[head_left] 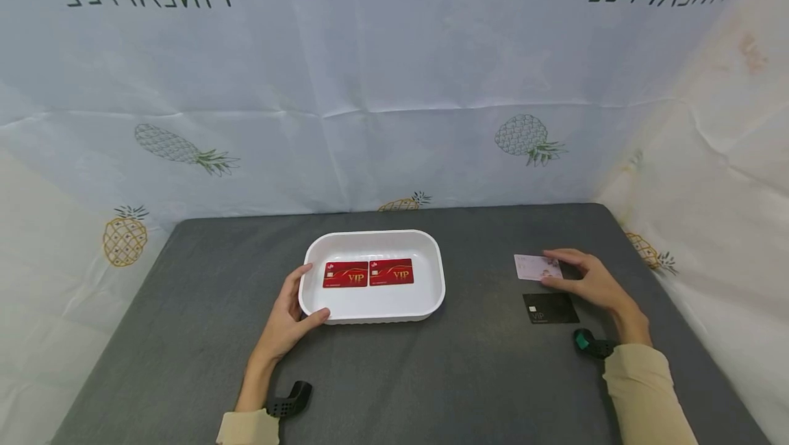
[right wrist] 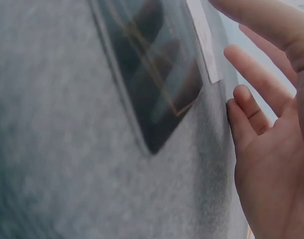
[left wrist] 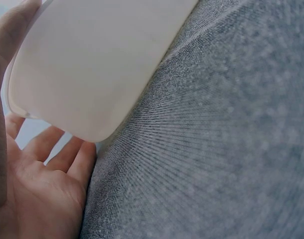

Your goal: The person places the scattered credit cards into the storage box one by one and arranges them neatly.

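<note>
Head view: pale pink card flat, right hand touching.

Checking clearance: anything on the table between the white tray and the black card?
Nothing: the head view shows only bare grey felt tabletop between the white plastic tray and the black card.
</note>
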`<move>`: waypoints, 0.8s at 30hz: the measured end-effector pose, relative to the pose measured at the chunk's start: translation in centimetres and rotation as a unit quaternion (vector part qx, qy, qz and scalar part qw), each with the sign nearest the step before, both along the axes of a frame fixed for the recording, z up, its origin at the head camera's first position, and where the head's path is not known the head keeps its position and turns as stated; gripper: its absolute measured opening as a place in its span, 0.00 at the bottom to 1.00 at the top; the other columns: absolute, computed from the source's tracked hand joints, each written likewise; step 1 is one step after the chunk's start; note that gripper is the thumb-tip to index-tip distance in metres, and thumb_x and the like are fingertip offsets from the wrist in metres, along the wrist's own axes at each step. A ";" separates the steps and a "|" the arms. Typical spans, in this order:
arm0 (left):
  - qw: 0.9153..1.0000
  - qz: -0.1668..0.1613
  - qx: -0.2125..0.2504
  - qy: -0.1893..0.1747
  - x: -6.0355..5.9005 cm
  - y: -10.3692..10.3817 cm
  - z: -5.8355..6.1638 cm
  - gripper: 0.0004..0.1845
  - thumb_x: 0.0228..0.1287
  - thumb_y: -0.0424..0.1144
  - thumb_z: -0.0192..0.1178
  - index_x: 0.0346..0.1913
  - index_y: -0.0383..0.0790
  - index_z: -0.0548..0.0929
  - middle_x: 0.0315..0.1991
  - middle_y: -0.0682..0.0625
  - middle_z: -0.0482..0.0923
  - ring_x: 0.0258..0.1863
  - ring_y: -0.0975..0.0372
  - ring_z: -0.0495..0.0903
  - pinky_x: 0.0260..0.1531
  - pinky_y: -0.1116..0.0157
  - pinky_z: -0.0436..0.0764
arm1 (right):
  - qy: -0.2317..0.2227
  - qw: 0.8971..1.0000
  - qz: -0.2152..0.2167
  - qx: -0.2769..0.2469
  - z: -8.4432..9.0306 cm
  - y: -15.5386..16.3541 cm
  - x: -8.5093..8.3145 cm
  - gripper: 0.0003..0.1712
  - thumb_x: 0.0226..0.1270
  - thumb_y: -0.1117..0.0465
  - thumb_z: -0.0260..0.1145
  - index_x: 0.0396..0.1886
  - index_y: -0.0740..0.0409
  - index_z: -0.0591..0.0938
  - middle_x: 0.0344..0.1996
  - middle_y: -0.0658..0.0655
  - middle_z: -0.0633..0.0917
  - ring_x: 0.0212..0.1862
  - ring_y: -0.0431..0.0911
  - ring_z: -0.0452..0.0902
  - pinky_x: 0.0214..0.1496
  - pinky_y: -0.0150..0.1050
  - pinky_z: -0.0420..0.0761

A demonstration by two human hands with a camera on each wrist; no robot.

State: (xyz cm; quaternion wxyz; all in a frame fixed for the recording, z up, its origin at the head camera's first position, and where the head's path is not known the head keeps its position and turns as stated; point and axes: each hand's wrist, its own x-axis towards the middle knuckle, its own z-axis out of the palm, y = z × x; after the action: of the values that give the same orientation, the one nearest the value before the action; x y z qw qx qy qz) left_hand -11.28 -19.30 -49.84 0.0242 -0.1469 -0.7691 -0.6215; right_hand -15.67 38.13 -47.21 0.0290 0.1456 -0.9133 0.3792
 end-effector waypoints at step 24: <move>1.000 0.002 -0.001 -0.005 0.0 0.0 0.1 0.47 0.59 0.25 0.69 0.78 0.37 0.55 0.75 0.32 0.61 0.63 0.63 0.75 0.56 0.79 0.75 | -0.042 0.995 0.037 0.077 0.2 0.5 -1.0 0.38 0.57 0.65 0.78 0.66 0.75 0.75 0.59 0.74 0.74 0.59 0.66 0.69 0.53 0.40 0.68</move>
State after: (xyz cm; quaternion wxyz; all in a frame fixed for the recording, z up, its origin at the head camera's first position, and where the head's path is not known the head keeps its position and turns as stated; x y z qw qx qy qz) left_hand -11.28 -19.27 -49.76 0.0214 -0.1427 -0.7699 -0.6216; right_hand -16.64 38.63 -46.97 -0.0347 0.1647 -0.9343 0.3141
